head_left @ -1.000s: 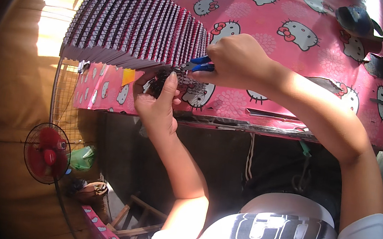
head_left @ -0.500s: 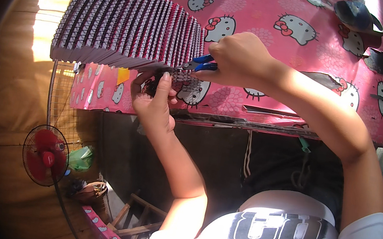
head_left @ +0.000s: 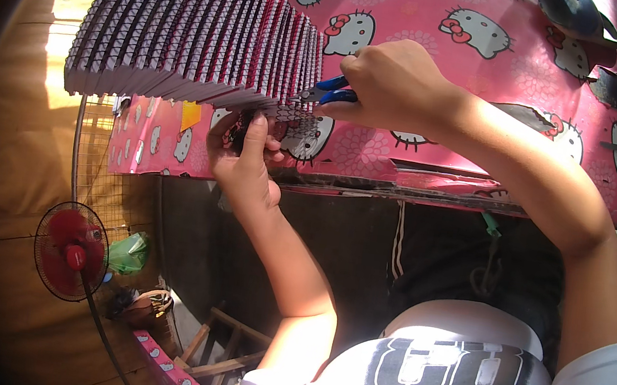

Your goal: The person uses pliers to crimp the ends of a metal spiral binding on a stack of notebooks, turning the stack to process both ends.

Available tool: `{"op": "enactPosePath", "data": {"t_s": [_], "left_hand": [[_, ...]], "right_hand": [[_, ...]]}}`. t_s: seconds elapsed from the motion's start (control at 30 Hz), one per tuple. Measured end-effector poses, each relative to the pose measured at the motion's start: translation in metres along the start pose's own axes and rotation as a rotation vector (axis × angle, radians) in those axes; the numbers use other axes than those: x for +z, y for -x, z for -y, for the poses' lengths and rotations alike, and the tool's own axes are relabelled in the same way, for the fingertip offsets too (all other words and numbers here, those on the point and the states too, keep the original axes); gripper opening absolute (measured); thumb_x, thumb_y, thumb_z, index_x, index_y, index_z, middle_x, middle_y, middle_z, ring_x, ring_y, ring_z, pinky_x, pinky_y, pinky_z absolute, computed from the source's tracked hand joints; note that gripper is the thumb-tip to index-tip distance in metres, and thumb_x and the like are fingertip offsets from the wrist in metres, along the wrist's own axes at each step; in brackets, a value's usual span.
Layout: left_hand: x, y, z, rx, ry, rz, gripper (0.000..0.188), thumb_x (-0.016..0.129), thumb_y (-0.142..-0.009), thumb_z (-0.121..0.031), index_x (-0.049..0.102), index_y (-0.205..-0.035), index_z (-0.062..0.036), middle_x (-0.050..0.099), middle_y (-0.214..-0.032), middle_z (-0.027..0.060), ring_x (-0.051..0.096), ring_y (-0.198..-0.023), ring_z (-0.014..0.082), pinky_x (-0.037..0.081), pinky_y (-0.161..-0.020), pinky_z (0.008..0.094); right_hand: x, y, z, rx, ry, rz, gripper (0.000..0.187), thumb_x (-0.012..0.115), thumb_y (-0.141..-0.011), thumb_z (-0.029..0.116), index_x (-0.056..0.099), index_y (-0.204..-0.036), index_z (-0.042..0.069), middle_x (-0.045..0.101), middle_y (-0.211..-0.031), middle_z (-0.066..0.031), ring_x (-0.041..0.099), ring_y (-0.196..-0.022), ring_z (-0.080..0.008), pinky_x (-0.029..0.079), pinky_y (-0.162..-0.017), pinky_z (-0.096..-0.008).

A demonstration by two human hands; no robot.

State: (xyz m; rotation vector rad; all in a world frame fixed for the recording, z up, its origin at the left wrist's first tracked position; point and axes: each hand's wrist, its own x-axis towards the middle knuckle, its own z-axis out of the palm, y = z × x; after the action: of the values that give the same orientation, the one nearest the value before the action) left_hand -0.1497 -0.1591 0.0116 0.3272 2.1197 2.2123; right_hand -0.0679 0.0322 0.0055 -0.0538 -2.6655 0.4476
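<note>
A long row of spiral-bound notebooks (head_left: 191, 21) lies at the upper left, with black and dark red coils facing up. My right hand (head_left: 398, 76) is closed around the blue handles of a pair of pliers (head_left: 334, 96). The metal jaws meet the coil at the row's right end, near its front corner. Just below, my left hand (head_left: 250, 154) grips the near end of the last notebook, thumb up and fingers curled underneath. Something dark shows between thumb and fingers. Whether the jaws are closed on the wire is too small to tell.
Under the notebooks is a table with a pink cartoon-cat cover (head_left: 365, 149), torn in places. A dark object (head_left: 569, 20) lies at the far right. Left of the table stand a red fan (head_left: 75, 251) and a green plastic bag (head_left: 130, 253). Wooden framing (head_left: 226, 345) shows below.
The whole view has shifted slightly, with the notebooks a little further left and up. Both hands keep their holds, and the pliers stay at the coil's end.
</note>
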Motion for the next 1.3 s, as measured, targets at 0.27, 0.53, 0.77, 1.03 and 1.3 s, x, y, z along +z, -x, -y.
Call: {"op": "enactPosePath", "data": {"t_s": [0.27,0.53,0.77,1.03,1.3], "left_hand": [[0.007,0.003,0.012,0.023,-0.051,0.028,0.036,0.077,-0.081,-0.01,0.056,-0.109,-0.0019,0.063,-0.079,0.0055,0.056,-0.055,0.01,0.047,-0.041,0.0233],[0.008,0.008,0.02,-0.011,-0.055,0.03,0.038,0.077,-0.081,-0.009,0.055,-0.112,-0.0021,0.065,-0.082,0.0068,0.059,-0.057,0.0108,0.047,-0.042,0.0214],[0.001,0.004,0.024,-0.025,-0.039,0.07,0.046,0.081,-0.077,-0.01,0.055,-0.114,-0.0021,0.066,-0.086,0.007,0.061,-0.059,0.0114,0.047,-0.045,0.0209],[0.012,0.007,0.027,-0.048,-0.049,0.082,0.044,0.08,-0.076,-0.005,0.054,-0.111,-0.0006,0.065,-0.087,0.0083,0.061,-0.059,0.0124,0.05,-0.047,0.0215],[0.008,0.004,0.029,-0.033,-0.037,0.111,0.041,0.078,-0.077,-0.003,0.053,-0.11,0.0001,0.065,-0.086,0.0085,0.062,-0.059,0.0124,0.051,-0.047,0.0217]], "right_hand": [[-0.009,-0.008,0.012,0.03,-0.02,0.239,0.057,0.072,-0.075,0.056,0.066,-0.077,0.0,0.062,-0.069,-0.0131,0.064,-0.064,-0.0325,0.051,-0.06,-0.0424],[0.019,0.008,-0.022,-0.173,0.098,-0.314,0.06,0.069,-0.076,0.059,0.062,-0.059,0.001,0.057,-0.054,-0.0117,0.061,-0.052,-0.0331,0.05,-0.052,-0.0414],[-0.002,0.003,-0.003,-0.052,0.018,0.132,0.048,0.07,-0.077,0.053,0.071,-0.069,0.006,0.062,-0.058,-0.0102,0.064,-0.057,-0.0303,0.051,-0.053,-0.0402],[0.017,0.005,-0.02,-0.167,0.082,-0.114,0.061,0.068,-0.078,0.058,0.064,-0.065,-0.001,0.058,-0.056,-0.0128,0.061,-0.052,-0.0331,0.049,-0.051,-0.041],[0.001,-0.002,-0.006,-0.078,0.063,0.115,0.042,0.07,-0.076,0.049,0.072,-0.071,0.008,0.064,-0.062,-0.0091,0.066,-0.06,-0.0294,0.053,-0.055,-0.041]]}}
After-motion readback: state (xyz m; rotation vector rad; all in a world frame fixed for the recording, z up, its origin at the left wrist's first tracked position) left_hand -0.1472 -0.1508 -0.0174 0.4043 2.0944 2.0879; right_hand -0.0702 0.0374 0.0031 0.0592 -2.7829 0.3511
